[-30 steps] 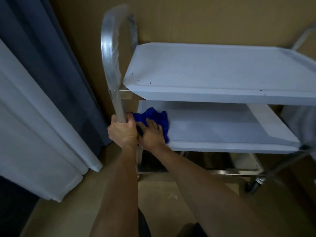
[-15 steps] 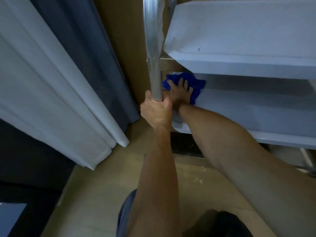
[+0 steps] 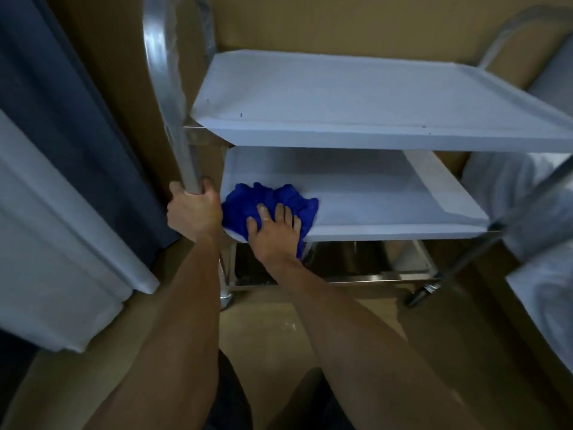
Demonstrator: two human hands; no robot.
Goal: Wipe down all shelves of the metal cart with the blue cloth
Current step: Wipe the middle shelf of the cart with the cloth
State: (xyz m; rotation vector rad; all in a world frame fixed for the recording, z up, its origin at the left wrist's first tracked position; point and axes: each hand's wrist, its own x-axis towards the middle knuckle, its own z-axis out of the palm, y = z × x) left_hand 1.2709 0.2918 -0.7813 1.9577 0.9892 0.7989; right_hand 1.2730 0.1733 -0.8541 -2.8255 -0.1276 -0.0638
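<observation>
The metal cart stands against the wall with a top shelf (image 3: 356, 97), a middle shelf (image 3: 387, 197) and a bottom shelf (image 3: 366, 276). A crumpled blue cloth (image 3: 248, 203) lies on the middle shelf's front left corner. My right hand (image 3: 273, 234) presses flat on the cloth with its fingers spread, and part of the cloth hangs over the shelf's front edge. My left hand (image 3: 193, 211) grips the cart's left upright handle bar (image 3: 173, 97) just beside the cloth.
Dark and white curtains (image 3: 62, 187) hang close on the left. White bedding (image 3: 533, 218) sits at the right beside the cart's right frame bar (image 3: 508, 225). A caster wheel (image 3: 418, 294) rests on the wooden floor (image 3: 273, 324).
My right hand has drawn the cloth from the back left of the middle shelf to its front edge. The left hand keeps its grip on the bar. My view has pulled back.
</observation>
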